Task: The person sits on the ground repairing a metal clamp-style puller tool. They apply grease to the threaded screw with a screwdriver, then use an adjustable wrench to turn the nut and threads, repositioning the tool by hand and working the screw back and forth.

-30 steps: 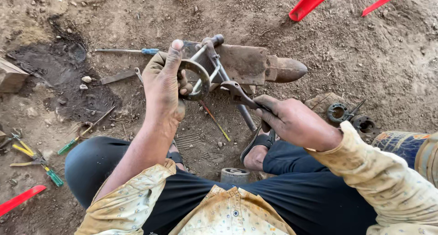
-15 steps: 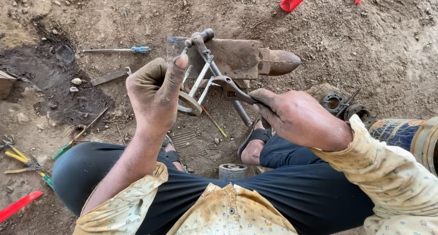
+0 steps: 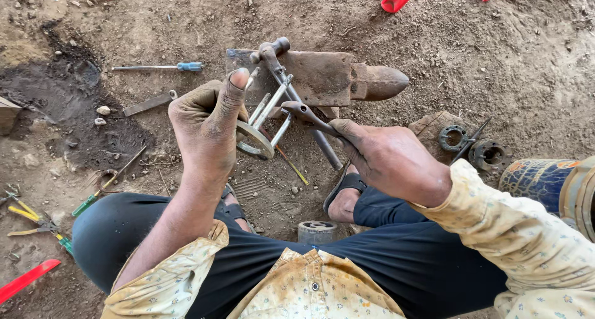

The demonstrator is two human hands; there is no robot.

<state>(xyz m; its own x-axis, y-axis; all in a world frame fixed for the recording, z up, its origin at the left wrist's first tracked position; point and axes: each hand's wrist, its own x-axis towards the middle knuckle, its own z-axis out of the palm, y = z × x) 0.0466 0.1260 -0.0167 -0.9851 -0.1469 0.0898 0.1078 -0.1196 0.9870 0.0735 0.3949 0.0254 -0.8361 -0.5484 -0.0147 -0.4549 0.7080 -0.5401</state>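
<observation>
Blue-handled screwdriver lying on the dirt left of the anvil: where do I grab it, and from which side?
Take the screwdriver by its blue handle, the thicker end nearest the anvil, coming straight down from above. It lies flat on the ground, thin shaft pointing left, with bare dirt around it. The left hand is nearer, but it holds a metal ring part.

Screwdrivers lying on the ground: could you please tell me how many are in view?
3: a blue-handled screwdriver at upper left, a green-handled screwdriver beside the left knee, and a thin yellowish screwdriver below the metal ring. Others may be hidden among the tools at far left.
</observation>
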